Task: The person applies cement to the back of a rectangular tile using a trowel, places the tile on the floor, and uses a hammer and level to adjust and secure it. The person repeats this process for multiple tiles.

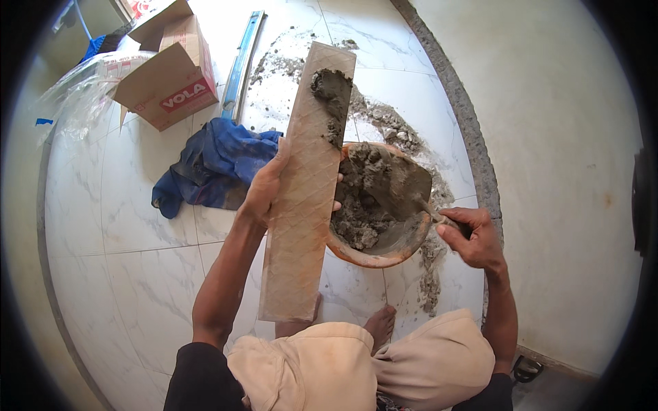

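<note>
My left hand point(264, 188) grips a long narrow tile point(305, 198) face down, its tan ribbed back toward me. A dab of grey mortar point(332, 92) sits on the tile's far end. My right hand point(469, 236) holds the handle of a trowel point(404, 185), whose blade rests on wet mortar inside an orange pan point(373, 257). The pan stands on the white floor just right of the tile. My bare foot point(380, 325) is below the pan.
A blue cloth point(212, 164) lies left of the tile. An open cardboard box point(168, 72) and a blue spirit level point(240, 65) are at the back left. Spilled mortar point(384, 120) streaks the marble-look floor tiles. A plastered wall point(548, 137) rises on the right.
</note>
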Demonstrator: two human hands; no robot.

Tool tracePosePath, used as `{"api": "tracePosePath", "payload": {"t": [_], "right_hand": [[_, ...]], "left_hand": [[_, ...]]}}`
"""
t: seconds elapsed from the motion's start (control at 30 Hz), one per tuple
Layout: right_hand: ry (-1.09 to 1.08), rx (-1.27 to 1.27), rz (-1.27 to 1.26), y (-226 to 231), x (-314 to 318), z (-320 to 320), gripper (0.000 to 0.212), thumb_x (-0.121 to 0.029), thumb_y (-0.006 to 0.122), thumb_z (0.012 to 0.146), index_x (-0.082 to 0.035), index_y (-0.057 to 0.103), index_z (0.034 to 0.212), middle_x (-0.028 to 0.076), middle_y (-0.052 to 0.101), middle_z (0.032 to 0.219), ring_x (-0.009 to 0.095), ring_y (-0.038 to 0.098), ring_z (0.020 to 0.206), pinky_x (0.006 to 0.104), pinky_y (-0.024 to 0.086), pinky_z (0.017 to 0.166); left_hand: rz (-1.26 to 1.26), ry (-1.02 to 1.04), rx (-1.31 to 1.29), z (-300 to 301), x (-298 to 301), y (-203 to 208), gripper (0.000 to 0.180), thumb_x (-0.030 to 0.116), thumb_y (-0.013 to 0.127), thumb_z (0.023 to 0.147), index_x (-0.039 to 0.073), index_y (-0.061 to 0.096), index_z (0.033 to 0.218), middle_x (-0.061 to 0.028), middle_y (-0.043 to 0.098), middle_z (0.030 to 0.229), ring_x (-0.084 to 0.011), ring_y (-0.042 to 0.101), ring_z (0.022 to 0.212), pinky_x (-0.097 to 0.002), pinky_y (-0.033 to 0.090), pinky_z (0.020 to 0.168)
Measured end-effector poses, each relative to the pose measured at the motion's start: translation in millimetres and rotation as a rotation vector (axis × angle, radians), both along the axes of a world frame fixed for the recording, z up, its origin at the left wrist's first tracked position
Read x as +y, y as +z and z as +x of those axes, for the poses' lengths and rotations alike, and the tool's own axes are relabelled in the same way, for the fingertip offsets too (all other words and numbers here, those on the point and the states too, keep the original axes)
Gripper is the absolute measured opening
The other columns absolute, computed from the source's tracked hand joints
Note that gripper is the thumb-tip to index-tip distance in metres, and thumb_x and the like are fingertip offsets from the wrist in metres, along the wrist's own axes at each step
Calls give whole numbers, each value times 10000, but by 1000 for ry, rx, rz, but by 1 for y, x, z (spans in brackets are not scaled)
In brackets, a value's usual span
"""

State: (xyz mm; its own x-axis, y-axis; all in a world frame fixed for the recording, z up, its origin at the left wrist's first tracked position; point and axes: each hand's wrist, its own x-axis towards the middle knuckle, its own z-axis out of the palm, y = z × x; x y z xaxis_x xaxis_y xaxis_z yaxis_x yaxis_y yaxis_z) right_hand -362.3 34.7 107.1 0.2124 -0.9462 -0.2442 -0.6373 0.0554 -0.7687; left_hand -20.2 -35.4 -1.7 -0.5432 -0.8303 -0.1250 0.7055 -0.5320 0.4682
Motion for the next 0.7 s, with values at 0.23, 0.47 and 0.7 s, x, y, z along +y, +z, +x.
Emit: {"api": "tracePosePath", "payload": {"t": [0.23, 0.47, 0.7], "right_hand": [[-32, 101, -533, -19, -2, 31, 341, -46, 729, 855, 33, 678, 1183, 150, 614, 756, 263, 619, 627, 373, 491, 601], [-22, 514, -988, -54, 9, 50, 383, -49, 716, 865, 43, 635, 1228, 114, 612, 869, 284, 619, 699, 388, 514, 581], [37, 462, -974, -98, 29, 43, 478, 50, 732, 816, 121, 548, 1252, 212, 587, 1011, 349, 615, 778, 415, 534, 633]], "left_hand": [[-34, -69, 10, -22, -21, 2, 696, 595, 323, 1045, 68, 375, 1498, -191, 605, 1278, -360, 647, 1143, -572, 551, 970], [137, 97, -45, -46, -30, -4, 583, 528, 361, 1068, 76, 459, 1423, -115, 651, 1208, -226, 679, 1037, -436, 589, 909], [127, 145, 10, -69, -21, 31, 561, 489, 385, 1075, 47, 449, 1414, -124, 639, 1226, -244, 675, 1056, -404, 599, 910]]}}
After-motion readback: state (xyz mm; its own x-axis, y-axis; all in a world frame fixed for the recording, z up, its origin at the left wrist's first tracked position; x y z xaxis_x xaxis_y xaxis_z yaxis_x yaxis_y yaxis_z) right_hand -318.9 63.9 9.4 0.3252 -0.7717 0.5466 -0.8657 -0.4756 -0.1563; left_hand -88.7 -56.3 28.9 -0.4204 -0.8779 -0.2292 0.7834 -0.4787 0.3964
